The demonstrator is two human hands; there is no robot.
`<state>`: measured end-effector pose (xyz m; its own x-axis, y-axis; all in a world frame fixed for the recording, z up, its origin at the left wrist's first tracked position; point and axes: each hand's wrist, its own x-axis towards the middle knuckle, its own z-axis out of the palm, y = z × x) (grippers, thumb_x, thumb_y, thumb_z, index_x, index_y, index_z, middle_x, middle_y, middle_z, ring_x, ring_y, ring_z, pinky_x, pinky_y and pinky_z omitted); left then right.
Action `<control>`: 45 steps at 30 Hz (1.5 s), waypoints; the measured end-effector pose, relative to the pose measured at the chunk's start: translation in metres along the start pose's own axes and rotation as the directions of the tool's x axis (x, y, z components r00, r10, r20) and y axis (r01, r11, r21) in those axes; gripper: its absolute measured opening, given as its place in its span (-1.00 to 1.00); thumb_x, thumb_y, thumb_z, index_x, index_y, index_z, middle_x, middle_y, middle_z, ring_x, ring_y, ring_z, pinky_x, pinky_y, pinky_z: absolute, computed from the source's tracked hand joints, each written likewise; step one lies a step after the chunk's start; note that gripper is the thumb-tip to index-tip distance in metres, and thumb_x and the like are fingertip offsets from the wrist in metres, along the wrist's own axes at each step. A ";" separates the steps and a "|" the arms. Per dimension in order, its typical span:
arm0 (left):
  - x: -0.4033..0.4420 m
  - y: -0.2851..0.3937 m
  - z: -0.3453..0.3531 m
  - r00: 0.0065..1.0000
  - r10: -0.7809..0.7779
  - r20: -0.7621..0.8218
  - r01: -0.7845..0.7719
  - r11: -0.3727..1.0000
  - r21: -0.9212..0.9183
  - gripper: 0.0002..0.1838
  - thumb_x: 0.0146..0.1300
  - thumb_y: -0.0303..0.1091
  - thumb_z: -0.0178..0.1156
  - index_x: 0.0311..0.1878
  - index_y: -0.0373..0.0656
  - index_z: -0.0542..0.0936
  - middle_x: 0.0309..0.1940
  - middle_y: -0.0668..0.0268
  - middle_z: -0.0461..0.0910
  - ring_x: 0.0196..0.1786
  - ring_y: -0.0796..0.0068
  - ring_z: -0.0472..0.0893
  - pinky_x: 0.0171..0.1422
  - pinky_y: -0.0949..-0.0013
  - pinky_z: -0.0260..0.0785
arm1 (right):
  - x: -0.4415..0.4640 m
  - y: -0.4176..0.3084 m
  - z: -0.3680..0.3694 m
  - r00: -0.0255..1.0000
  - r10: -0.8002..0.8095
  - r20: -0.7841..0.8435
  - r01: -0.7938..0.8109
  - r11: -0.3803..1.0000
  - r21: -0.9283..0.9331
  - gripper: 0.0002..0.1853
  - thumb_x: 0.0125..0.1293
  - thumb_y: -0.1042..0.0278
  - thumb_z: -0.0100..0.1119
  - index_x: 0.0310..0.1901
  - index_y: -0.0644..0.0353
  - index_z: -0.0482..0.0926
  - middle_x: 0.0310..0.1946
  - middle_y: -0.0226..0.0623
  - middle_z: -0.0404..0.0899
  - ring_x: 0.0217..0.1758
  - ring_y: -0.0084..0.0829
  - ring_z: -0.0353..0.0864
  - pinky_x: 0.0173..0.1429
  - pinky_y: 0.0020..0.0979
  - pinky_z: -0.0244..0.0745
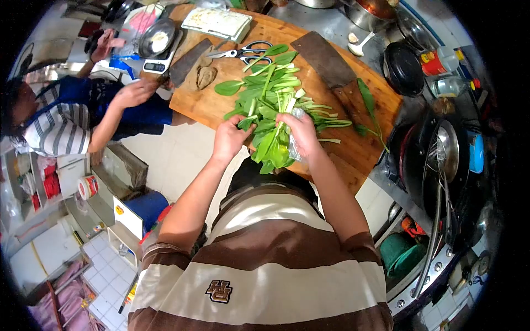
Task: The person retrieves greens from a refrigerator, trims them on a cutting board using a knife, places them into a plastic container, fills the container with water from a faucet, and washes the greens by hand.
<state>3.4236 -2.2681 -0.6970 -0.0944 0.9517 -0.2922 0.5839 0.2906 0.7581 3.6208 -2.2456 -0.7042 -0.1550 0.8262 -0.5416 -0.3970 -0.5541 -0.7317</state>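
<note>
A heap of leafy greens (259,91) with pale stems lies on the wooden cutting board (199,107). My right hand (301,131) is closed around a bunch of these greens, leaves hanging toward me over the board's near edge. Crumpled clear plastic (297,150) shows beside that hand; whether I grip it too, I cannot tell. To its left, my left hand (231,139) pinches a green leaf between thumb and fingers. Past the heap lie scissors (243,53) with black handles and a wide cleaver (324,59). One loose leafy stalk (371,107) rests at the right.
Another person (61,105) stands at the left, one hand near a second cleaver (190,62) and a kitchen scale (157,66) bearing a metal bowl (157,38). A white tray (217,23) sits at the board's far edge. A wok (411,151) and bottles (441,60) stand right.
</note>
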 end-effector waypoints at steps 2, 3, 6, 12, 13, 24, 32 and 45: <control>-0.003 0.004 -0.001 0.998 -0.065 0.020 0.064 0.997 0.033 -0.75 0.14 -0.31 0.35 -0.16 -0.24 0.65 -0.47 0.27 0.66 -0.44 0.59 0.56 -0.29 0.47 0.41 | 0.004 0.007 0.000 1.000 -0.022 -0.013 0.022 0.999 -0.032 -0.90 0.13 0.44 0.25 -0.33 0.23 0.56 -0.41 -0.38 0.56 -0.37 -0.54 0.51 -0.23 -0.45 0.41; -0.004 0.009 -0.001 0.995 -0.096 0.029 0.094 0.994 0.048 -0.76 0.14 -0.35 0.35 -0.17 -0.26 0.65 -0.46 0.30 0.66 -0.44 0.65 0.54 -0.30 0.50 0.40 | 0.007 0.010 -0.001 1.000 -0.015 -0.027 0.013 0.998 -0.062 -0.91 0.13 0.44 0.24 -0.34 0.23 0.56 -0.42 -0.38 0.56 -0.38 -0.54 0.51 -0.24 -0.44 0.42; -0.007 0.023 -0.004 0.980 -0.196 -0.018 0.192 0.973 -0.127 -0.79 0.16 -0.38 0.33 -0.16 -0.26 0.65 -0.43 0.31 0.66 -0.45 0.66 0.53 -0.32 0.53 0.38 | 0.011 0.016 0.000 0.998 -0.012 -0.065 0.005 0.994 -0.113 -0.91 0.13 0.42 0.25 -0.36 0.20 0.55 -0.44 -0.38 0.55 -0.42 -0.54 0.50 -0.28 -0.42 0.42; -0.003 0.005 -0.005 0.943 -0.332 0.021 0.155 0.383 -0.911 -0.89 0.22 -0.44 0.26 -0.20 -0.18 0.57 -0.39 0.42 0.56 -0.46 0.63 0.48 -0.43 0.54 0.26 | 0.014 0.019 0.004 0.992 -0.022 -0.121 -0.005 0.975 -0.223 -0.91 0.12 0.42 0.24 -0.37 0.19 0.54 -0.45 -0.36 0.53 -0.45 -0.51 0.49 -0.31 -0.40 0.44; -0.004 0.003 -0.011 0.936 -0.347 0.054 0.158 0.281 -0.947 -0.92 0.25 -0.46 0.22 -0.20 -0.15 0.54 -0.37 0.40 0.54 -0.44 0.60 0.47 -0.41 0.53 0.26 | 0.013 0.018 0.004 0.993 -0.023 -0.113 -0.003 0.973 -0.230 -0.91 0.11 0.41 0.23 -0.37 0.19 0.53 -0.45 -0.34 0.53 -0.44 -0.50 0.48 -0.31 -0.40 0.44; -0.045 -0.015 -0.025 0.922 -0.200 0.333 0.388 0.468 -0.794 -0.90 0.35 -0.42 0.10 -0.11 -0.19 0.48 -0.46 0.36 0.48 -0.46 0.62 0.43 -0.44 0.59 0.24 | -0.037 -0.058 -0.064 0.993 -0.002 0.118 -0.069 0.805 0.590 -0.76 0.23 0.23 0.14 -0.19 0.20 0.44 -0.33 -0.36 0.42 -0.28 -0.48 0.43 -0.21 -0.42 0.49; -0.061 -0.008 -0.017 0.890 -0.253 0.380 0.452 0.603 -0.657 -0.86 0.35 -0.30 0.14 -0.13 -0.12 0.48 -0.63 0.58 0.24 -0.62 0.76 0.15 -0.58 0.60 -0.06 | -0.061 -0.053 -0.076 0.974 -0.217 0.066 0.102 0.679 0.727 -0.78 0.33 0.15 0.03 -0.16 0.09 0.34 -0.38 -0.42 0.35 -0.30 -0.51 0.38 -0.21 -0.39 0.49; -0.066 0.116 0.058 0.826 0.049 0.562 0.538 0.235 -0.810 -0.56 0.37 -0.41 0.07 0.28 -0.21 0.29 0.17 0.24 0.41 0.14 0.29 0.45 0.24 0.21 0.34 | -0.092 -0.030 0.018 0.750 -0.346 -0.564 0.574 0.763 0.296 -0.65 0.25 0.37 0.19 0.03 0.29 0.43 -0.10 -0.25 0.53 -0.11 -0.39 0.56 -0.06 -0.34 0.52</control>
<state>3.5444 -2.3034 -0.6235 0.4037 0.7442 -0.5322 -0.5667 0.6601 0.4930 3.6304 -2.3033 -0.6250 0.5310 0.7540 -0.3866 -0.6598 0.0817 -0.7470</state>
